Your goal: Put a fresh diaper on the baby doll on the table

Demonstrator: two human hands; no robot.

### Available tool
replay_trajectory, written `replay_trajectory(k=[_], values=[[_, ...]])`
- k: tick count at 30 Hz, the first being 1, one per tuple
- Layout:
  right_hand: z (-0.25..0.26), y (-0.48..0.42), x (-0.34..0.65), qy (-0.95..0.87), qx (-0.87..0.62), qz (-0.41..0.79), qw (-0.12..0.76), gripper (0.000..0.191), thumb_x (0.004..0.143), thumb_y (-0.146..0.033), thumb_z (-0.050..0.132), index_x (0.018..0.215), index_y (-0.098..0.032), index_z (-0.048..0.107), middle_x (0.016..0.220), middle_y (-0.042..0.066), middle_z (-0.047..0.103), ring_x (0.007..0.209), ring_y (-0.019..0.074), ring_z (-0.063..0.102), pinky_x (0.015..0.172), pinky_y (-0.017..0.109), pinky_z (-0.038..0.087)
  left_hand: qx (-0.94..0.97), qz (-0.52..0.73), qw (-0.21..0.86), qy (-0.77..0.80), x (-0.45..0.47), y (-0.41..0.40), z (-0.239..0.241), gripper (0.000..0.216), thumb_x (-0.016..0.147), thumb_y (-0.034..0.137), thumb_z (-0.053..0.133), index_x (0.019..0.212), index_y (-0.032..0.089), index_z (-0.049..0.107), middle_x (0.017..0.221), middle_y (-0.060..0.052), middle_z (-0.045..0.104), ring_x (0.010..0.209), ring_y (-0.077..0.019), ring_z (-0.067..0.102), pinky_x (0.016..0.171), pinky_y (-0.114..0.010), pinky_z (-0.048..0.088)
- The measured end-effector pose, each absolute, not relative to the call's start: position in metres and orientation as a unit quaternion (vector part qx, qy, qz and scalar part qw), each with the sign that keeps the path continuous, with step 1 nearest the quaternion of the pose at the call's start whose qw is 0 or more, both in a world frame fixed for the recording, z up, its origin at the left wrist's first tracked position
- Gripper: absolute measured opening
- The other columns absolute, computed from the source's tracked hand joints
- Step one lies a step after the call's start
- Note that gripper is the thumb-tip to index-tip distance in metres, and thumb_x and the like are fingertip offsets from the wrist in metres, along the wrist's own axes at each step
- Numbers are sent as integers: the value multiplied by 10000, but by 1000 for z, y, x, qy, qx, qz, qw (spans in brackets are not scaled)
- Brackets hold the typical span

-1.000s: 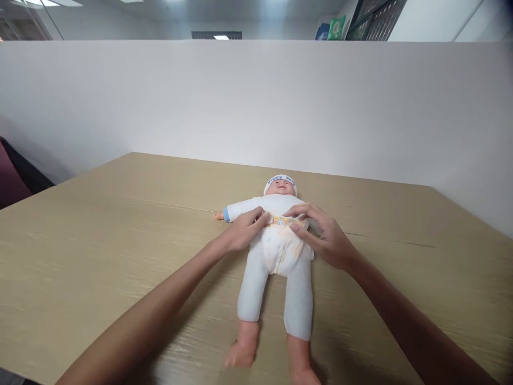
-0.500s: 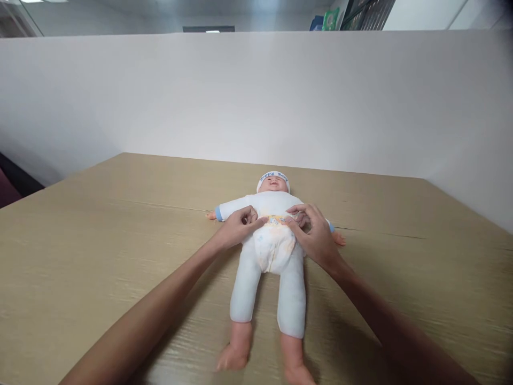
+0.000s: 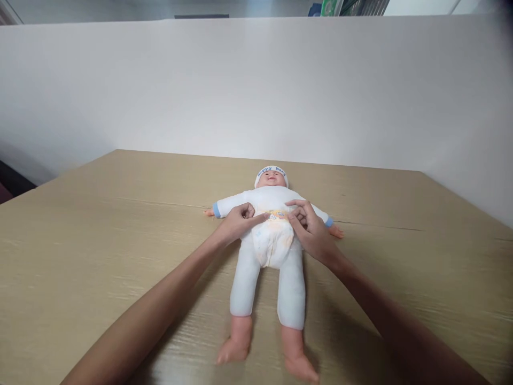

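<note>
A baby doll (image 3: pixel 256 199) in a white outfit with blue cuffs lies on its back, feet toward me. Around its hips sits a white diaper (image 3: pixel 273 243) with an orange printed waistband. My left hand (image 3: pixel 239 220) is at the waistband's left end, its fingers curled and its thumb laid along the front of the band. At the right end, my right hand (image 3: pixel 311 227) has thumb and curled fingers closed at the diaper's edge, the index finger stretched over the doll's belly. The diaper's side tabs are hidden by my hands.
The doll lies on a wide wood-coloured table (image 3: pixel 100 251). A white partition (image 3: pixel 256 91) rises along the table's far edge. Behind it, a green package (image 3: pixel 328 7) and a blue item show at the top. Something dark (image 3: pixel 14 179) stands beyond the table's left edge.
The view has tilted slightly downward. My right index finger has straightened over the belly and its thumb has drawn back a little to the right. My left thumb still lies on the waistband.
</note>
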State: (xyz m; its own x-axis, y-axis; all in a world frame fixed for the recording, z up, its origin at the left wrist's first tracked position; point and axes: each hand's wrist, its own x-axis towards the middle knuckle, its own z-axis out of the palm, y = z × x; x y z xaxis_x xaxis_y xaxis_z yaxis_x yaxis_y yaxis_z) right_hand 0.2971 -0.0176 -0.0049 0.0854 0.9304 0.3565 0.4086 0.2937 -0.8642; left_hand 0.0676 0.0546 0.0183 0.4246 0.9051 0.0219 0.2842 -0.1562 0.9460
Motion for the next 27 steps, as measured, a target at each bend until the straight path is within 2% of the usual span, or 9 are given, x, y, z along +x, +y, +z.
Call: replay_trajectory(k=[3, 5, 8, 10, 12, 16, 21, 27], values=[[14, -30, 294, -653, -521, 257, 486, 342, 1115, -508, 548, 1314, -249, 648, 770, -52, 486, 663, 174, 477, 632, 319, 406, 693, 339, 445, 456, 64, 43, 22, 600, 816, 684, 846, 790, 241, 443, 773, 45, 446, 704, -144, 402, 655, -307, 305], [25, -49, 293, -667, -518, 252, 472, 348, 1156, -506, 470, 1225, -252, 699, 722, -52, 466, 636, 177, 461, 620, 328, 383, 702, 378, 375, 473, 60, 26, 26, 513, 883, 645, 807, 851, 237, 499, 860, 15, 559, 780, -171, 487, 730, -322, 379], [35, -92, 286, -713, -501, 207, 445, 344, 1177, -444, 449, 1072, -249, 713, 798, -4, 620, 728, 194, 590, 716, 346, 462, 756, 395, 292, 433, 47, -13, 29, 346, 1016, 553, 689, 945, 235, 570, 1008, -34, 679, 910, -217, 561, 854, -362, 433], [35, -122, 276, -767, -472, 169, 401, 248, 1161, -355, 495, 1061, -245, 693, 938, 39, 717, 870, 223, 673, 820, 369, 512, 818, 344, 276, 369, 37, -39, 28, 285, 1079, 513, 611, 996, 240, 626, 1053, -47, 723, 987, -245, 582, 932, -392, 435], [27, -144, 268, -813, -455, 135, 338, 174, 1138, -269, 518, 1077, -240, 679, 1026, 64, 749, 970, 253, 694, 883, 395, 530, 864, 276, 263, 328, 27, -57, 24, 270, 1111, 485, 568, 1025, 250, 669, 1085, -45, 752, 1030, -260, 585, 984, -419, 408], [3, -150, 268, -819, -504, 80, 261, 175, 1117, -214, 537, 999, -236, 664, 997, 69, 754, 959, 276, 676, 874, 422, 525, 874, 227, 220, 369, 18, -63, 7, 286, 1096, 482, 591, 954, 241, 654, 1049, -34, 766, 1011, -270, 563, 980, -431, 361], [-15, -126, 274, -766, -592, 27, 249, 138, 1099, -316, 640, 996, -242, 696, 904, 55, 743, 877, 278, 667, 758, 396, 486, 845, 259, 216, 414, 27, -48, -9, 367, 1010, 564, 702, 910, 237, 568, 952, -33, 712, 981, -277, 562, 922, -399, 376], [-26, -120, 256, -736, -617, -41, 277, 261, 1122, -342, 583, 890, -258, 668, 852, 72, 717, 857, 287, 633, 724, 392, 465, 824, 277, 230, 437, 42, -38, -14, 422, 982, 601, 709, 831, 240, 550, 857, -36, 644, 909, -277, 564, 857, -390, 392]])
